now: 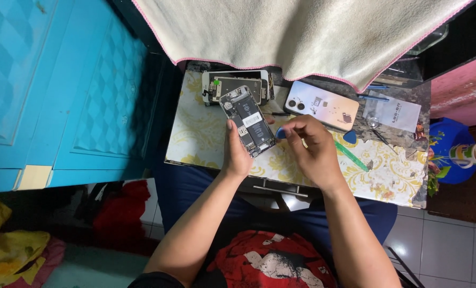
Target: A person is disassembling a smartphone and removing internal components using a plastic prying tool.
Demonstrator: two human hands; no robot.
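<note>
My left hand (237, 154) grasps one opened phone (247, 120), its battery and inner parts facing up, held tilted above the small table (195, 138). My right hand (314, 151) pinches one blue pick (281, 133) just beside the phone's lower edge; most of the pick is hidden by my fingers. Behind the phone lies a stack of phone parts (238, 84), too overlapped to count. One pale phone back cover (322, 104) lies to the right, its far edge near a cream towel (302, 32) that covers the table's rear. One second blue pick (350, 137) and one green tool (351, 156) lie beside my right hand, the tool partly hidden. One white paper packet (394, 111) lies further right.
</note>
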